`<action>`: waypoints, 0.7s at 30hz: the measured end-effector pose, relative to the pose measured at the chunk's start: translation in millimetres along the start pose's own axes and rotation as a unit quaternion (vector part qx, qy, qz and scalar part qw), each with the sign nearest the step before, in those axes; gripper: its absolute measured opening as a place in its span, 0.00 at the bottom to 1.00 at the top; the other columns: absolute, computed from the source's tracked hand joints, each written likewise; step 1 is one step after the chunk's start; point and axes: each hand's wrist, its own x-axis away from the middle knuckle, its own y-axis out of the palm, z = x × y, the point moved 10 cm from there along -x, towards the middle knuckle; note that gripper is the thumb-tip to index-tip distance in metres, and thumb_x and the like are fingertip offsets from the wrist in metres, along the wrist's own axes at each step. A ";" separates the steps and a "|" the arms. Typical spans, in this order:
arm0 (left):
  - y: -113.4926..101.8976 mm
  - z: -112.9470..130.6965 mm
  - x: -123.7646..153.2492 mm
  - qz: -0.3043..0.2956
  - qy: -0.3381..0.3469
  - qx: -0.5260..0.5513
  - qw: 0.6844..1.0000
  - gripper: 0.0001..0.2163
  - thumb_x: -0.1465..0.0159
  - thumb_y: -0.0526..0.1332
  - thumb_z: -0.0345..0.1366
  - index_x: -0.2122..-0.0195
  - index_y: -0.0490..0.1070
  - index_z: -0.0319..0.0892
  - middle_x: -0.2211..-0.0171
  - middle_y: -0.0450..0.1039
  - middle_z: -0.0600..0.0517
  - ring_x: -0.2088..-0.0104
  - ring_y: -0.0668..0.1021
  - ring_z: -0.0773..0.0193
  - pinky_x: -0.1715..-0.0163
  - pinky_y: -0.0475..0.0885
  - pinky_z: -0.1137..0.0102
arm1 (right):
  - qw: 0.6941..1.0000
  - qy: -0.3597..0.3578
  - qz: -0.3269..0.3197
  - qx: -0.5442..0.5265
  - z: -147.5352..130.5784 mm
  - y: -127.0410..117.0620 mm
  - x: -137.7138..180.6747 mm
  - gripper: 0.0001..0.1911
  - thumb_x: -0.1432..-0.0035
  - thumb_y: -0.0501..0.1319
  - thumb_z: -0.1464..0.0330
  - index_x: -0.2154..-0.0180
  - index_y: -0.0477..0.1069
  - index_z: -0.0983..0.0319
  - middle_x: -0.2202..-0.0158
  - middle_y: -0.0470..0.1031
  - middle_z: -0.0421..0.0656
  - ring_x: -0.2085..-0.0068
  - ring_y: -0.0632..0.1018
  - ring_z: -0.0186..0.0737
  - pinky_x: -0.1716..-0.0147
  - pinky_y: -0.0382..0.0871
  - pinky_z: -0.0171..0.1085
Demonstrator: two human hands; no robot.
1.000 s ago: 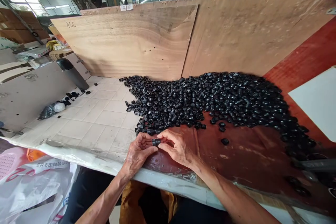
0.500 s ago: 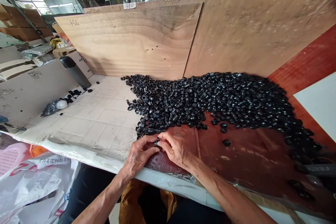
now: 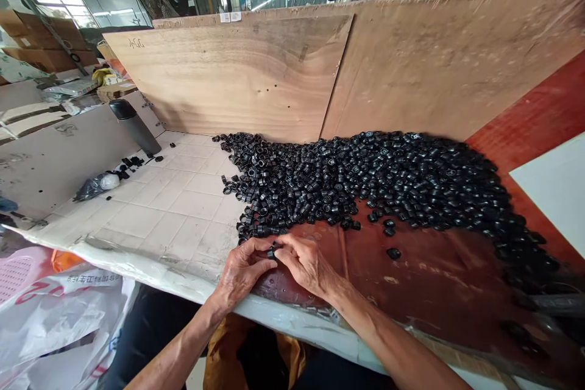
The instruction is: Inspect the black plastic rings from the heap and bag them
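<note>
Between my two hands is a small black plastic cap [image 3: 272, 252], mostly covered by fingers. My left hand [image 3: 242, 269] pinches it from the left with thumb and fingertips. From the right, the thumb and fingers of my right hand [image 3: 307, 263] close on the same cap. Just beyond the fingertips lies a broad heap of similar black caps [image 3: 315, 183], some of them showing open ring-like ends. One loose cap [image 3: 393, 253] sits apart, to the right of my right hand.
A wooden board [image 3: 237, 73] walls off the back. White tiled surface [image 3: 169, 207] lies left, reddish-brown sheet [image 3: 434, 280] right. A dark grey flask [image 3: 137, 129] and a plastic bag [image 3: 91, 187] stand along the left side. The table's pale front edge [image 3: 183, 283] runs below my forearms.
The view has tilted up slightly, so things sit a little lower in it. My right fingers have shifted slightly around the cap; both hands keep their hold.
</note>
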 end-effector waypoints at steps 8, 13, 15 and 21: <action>3.1 -9.0 -0.4 -0.009 -0.030 0.060 0.998 0.15 0.45 0.78 0.39 0.60 0.78 0.43 0.51 0.85 0.47 0.56 0.85 0.56 0.53 0.80 0.62 | 0.998 0.036 -0.027 -0.037 6.4 5.1 -2.4 0.18 0.27 0.58 0.65 0.72 0.73 0.59 0.79 0.72 0.38 0.75 0.74 0.36 0.71 0.66 0.35; -3.1 -12.7 -2.5 0.019 -0.029 0.057 0.998 0.16 0.43 0.77 0.40 0.58 0.75 0.43 0.60 0.84 0.51 0.65 0.82 0.64 0.61 0.78 0.68 | 0.970 0.141 -0.040 -0.195 24.3 11.8 -0.2 0.09 0.33 0.64 0.62 0.64 0.78 0.60 0.67 0.78 0.41 0.73 0.82 0.36 0.72 0.74 0.34; -8.9 -12.0 -2.5 0.046 -0.023 0.043 0.998 0.17 0.43 0.77 0.40 0.57 0.75 0.43 0.68 0.80 0.56 0.69 0.80 0.66 0.65 0.76 0.71 | 0.956 0.152 -0.035 -0.248 24.2 10.3 -0.6 0.08 0.36 0.66 0.63 0.59 0.80 0.60 0.57 0.79 0.44 0.69 0.84 0.37 0.67 0.79 0.35; -0.3 -5.2 -0.9 0.009 -0.046 0.056 0.997 0.16 0.42 0.76 0.41 0.57 0.76 0.42 0.68 0.81 0.55 0.68 0.81 0.65 0.63 0.77 0.70 | 0.952 0.180 -0.015 -0.249 30.4 7.5 -0.2 0.09 0.40 0.66 0.68 0.57 0.77 0.60 0.67 0.80 0.40 0.68 0.82 0.38 0.69 0.75 0.34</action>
